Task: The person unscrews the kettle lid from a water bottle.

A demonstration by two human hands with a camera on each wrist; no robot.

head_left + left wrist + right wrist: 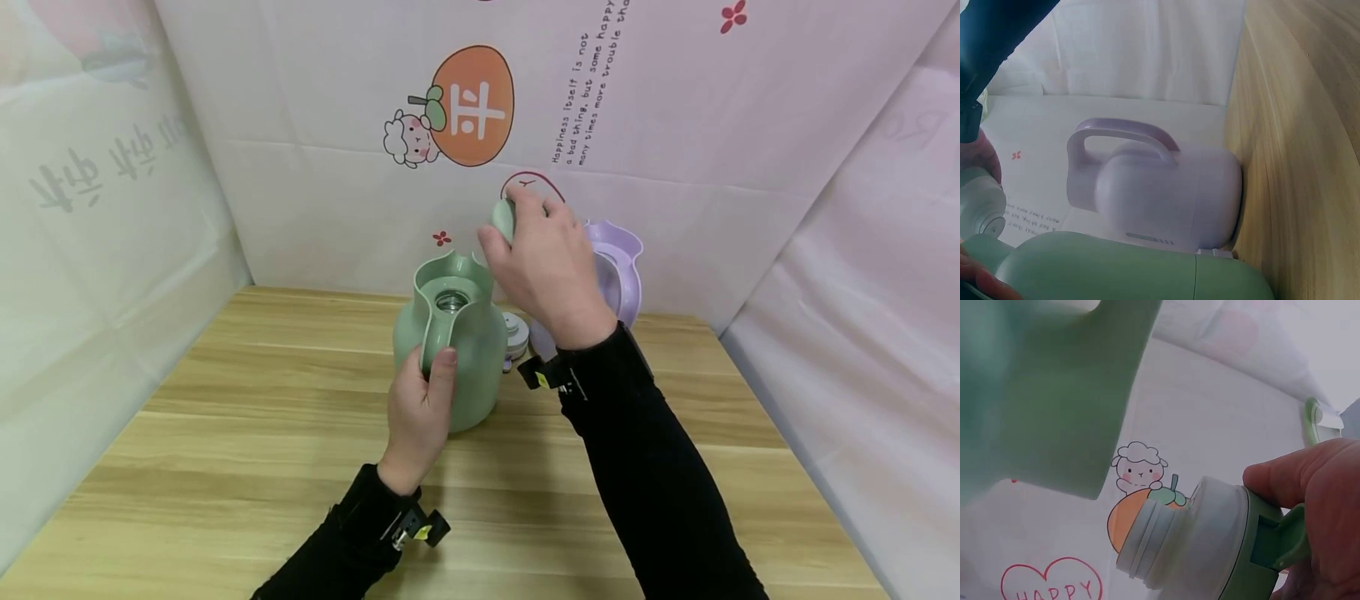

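Observation:
A green thermos jug [476, 375] stands upright on the wooden table, its mouth uncovered and the inner neck showing. My left hand [420, 417] grips the jug's handle, thumb lying along it. Up and to the right of the mouth, my right hand [551, 267] holds a green-topped stopper [1210, 537] between thumb and fingers. The right wrist view shows its white threaded plug, apart from the jug. Behind my right hand stands a purple thermos jug [1160, 187], partly hidden in the head view. Fingers of my left hand show only at the left wrist view's lower corner.
A white and purple stopper [515, 335] rests on the table [300, 467] between the two jugs. A printed cloth backdrop [315, 208] rises behind the table, with white cloth walls at both sides.

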